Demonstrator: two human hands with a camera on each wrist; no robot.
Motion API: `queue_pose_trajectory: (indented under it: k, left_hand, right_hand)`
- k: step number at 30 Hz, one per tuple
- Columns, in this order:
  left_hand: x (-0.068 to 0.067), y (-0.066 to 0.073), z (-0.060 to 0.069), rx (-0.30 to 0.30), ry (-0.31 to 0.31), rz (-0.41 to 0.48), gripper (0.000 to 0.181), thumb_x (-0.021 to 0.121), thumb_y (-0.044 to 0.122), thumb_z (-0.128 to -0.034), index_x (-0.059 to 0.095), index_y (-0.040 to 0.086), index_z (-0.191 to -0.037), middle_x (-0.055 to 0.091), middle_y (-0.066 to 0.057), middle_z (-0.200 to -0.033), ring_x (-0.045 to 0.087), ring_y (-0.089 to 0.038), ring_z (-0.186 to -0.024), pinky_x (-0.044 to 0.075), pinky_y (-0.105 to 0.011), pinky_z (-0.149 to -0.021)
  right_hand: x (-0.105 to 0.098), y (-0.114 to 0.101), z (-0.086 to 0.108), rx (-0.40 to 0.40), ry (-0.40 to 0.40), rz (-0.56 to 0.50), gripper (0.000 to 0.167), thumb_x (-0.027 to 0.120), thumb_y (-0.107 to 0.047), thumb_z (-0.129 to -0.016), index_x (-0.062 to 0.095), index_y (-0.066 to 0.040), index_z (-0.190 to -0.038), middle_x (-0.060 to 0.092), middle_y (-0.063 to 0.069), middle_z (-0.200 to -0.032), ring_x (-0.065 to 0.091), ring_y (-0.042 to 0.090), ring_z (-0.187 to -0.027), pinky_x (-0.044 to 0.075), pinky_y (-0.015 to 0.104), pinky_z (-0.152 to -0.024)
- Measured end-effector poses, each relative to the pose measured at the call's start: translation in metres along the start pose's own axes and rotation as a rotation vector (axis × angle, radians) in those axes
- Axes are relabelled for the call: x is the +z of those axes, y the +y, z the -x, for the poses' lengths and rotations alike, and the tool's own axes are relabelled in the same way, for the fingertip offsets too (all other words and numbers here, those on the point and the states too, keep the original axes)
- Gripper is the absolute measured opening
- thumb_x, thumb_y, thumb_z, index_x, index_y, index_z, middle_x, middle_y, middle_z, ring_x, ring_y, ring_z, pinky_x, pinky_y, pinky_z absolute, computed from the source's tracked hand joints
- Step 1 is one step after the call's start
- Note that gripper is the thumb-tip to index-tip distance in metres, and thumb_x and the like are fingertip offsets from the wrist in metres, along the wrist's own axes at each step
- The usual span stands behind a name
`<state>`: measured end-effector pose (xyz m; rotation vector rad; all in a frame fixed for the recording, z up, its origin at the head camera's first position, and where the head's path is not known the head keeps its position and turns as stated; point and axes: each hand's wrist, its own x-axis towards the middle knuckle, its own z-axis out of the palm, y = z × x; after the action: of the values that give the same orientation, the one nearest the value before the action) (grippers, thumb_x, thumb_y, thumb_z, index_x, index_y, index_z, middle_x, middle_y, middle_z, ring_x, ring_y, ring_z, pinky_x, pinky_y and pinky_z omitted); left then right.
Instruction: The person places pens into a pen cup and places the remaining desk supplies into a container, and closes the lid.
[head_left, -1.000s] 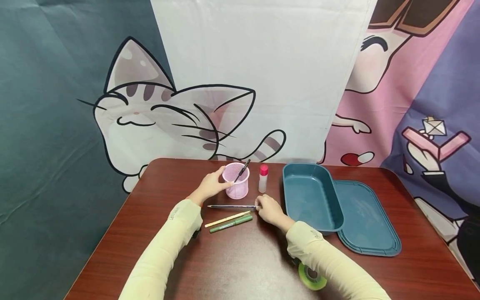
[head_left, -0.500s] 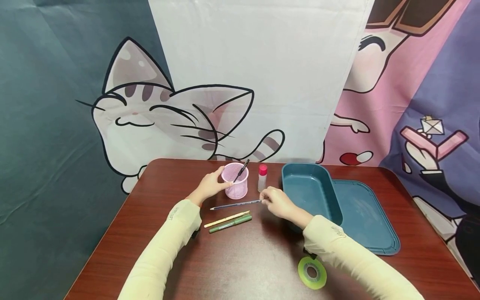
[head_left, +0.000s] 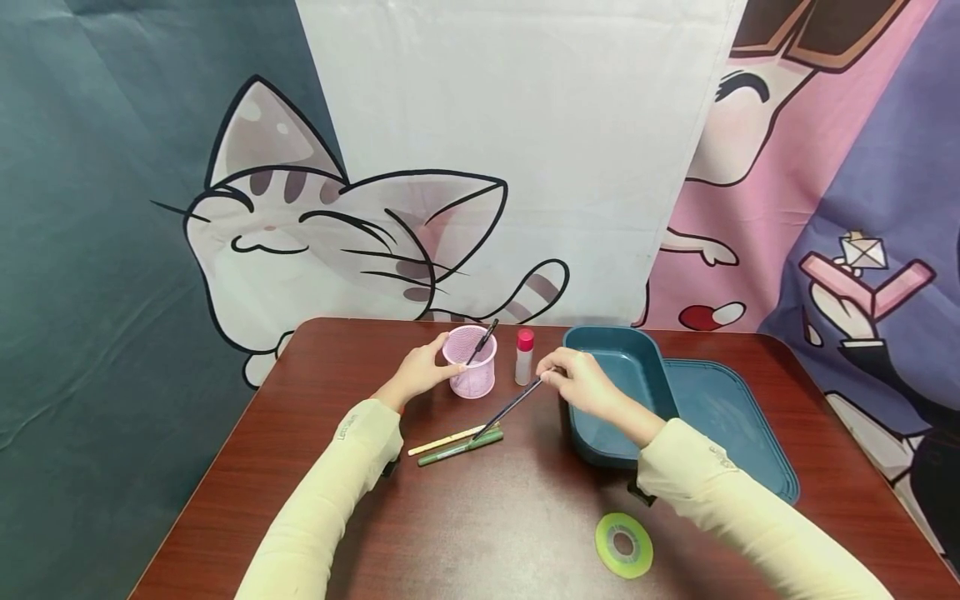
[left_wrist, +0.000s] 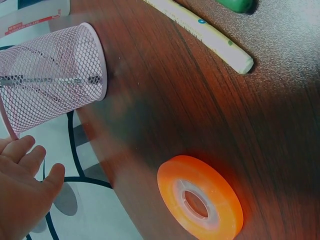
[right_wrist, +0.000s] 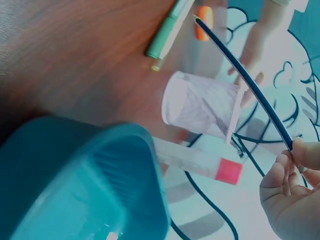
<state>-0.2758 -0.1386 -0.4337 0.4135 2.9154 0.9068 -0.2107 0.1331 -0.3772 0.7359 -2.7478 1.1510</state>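
Observation:
My left hand (head_left: 416,377) holds the rim of a pink mesh pen cup (head_left: 474,386) between thumb and fingers. The cup stands upright at the back of the table, a black pen (head_left: 485,337) leaning inside it. My right hand (head_left: 581,379) pinches a dark blue pencil (right_wrist: 250,85) by one end, over the near left side of the teal box. The pencil slants down to the left, its tip in front of a yellow pen (head_left: 442,441) and a green marker (head_left: 459,449) in the head view. A glue stick (head_left: 524,367) with a red cap stands between the hands.
A teal box (head_left: 600,454) stands at the right, beside its flat lid (head_left: 738,408). Green tape (head_left: 605,546) lies near the front. An orange tape roll (left_wrist: 227,202) lies near my left hand, mostly hidden by that arm in the head view. A printed cloth hangs behind the table.
My right hand has lifted the pencil off the table and moved right and back, swinging it from level to slanted. The left hand stays on the pen cup.

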Motion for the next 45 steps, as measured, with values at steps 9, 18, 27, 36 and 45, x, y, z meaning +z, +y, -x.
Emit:
queue_pose_trajectory:
  k: [9, 18, 27, 36, 45]
  left_hand:
    - [0.0, 0.0, -0.001, -0.005, -0.005, -0.015, 0.075, 0.06, 0.042, -0.0783, 0.03, 0.006, -0.137, 0.044, -0.018, -0.132, 0.045, -0.035, -0.117, 0.035, -0.045, -0.096]
    - [-0.001, 0.003, 0.0, 0.01, 0.001, -0.029, 0.075, 0.061, 0.042, -0.0776, 0.032, 0.004, -0.136, 0.044, -0.018, -0.132, 0.046, -0.035, -0.117, 0.036, -0.045, -0.096]
    - [-0.002, 0.003, 0.001, -0.007, 0.002, -0.019, 0.075, 0.062, 0.041, -0.0775, 0.031, 0.006, -0.137, 0.044, -0.017, -0.132, 0.046, -0.034, -0.117, 0.035, -0.044, -0.097]
    - [0.0, 0.002, 0.001, -0.006, 0.002, -0.025, 0.076, 0.061, 0.043, -0.0778, 0.03, 0.008, -0.138, 0.045, -0.018, -0.131, 0.046, -0.035, -0.116, 0.036, -0.045, -0.096]
    - [0.001, 0.0, 0.0, -0.011, 0.003, -0.01, 0.077, 0.061, 0.044, -0.0773, 0.029, 0.008, -0.138, 0.045, -0.017, -0.132, 0.046, -0.034, -0.117, 0.036, -0.044, -0.096]
  right_hand:
    - [-0.024, -0.002, -0.01, 0.058, 0.085, -0.042, 0.01, 0.058, -0.009, -0.084, 0.065, -0.002, -0.087, 0.06, 0.008, -0.074, 0.044, 0.015, -0.058, 0.038, 0.023, -0.051]
    - [-0.044, -0.005, -0.025, 0.086, 0.154, -0.06, 0.011, 0.058, -0.007, -0.083, 0.065, 0.0, -0.089, 0.06, 0.011, -0.069, 0.046, 0.011, -0.056, 0.038, 0.022, -0.05]
    - [-0.049, 0.001, -0.041, 0.129, 0.24, -0.106, 0.013, 0.058, -0.008, -0.083, 0.066, 0.002, -0.087, 0.061, 0.013, -0.069, 0.05, 0.011, -0.053, 0.043, 0.019, -0.052]
    - [-0.036, 0.007, -0.053, 0.146, 0.282, -0.077, 0.015, 0.057, -0.009, -0.083, 0.066, 0.001, -0.088, 0.06, 0.013, -0.068, 0.047, 0.006, -0.053, 0.04, 0.02, -0.051]
    - [-0.016, 0.007, -0.063, 0.134, 0.295, -0.013, 0.014, 0.058, -0.008, -0.082, 0.067, 0.0, -0.087, 0.061, 0.013, -0.072, 0.048, 0.016, -0.062, 0.038, 0.023, -0.056]
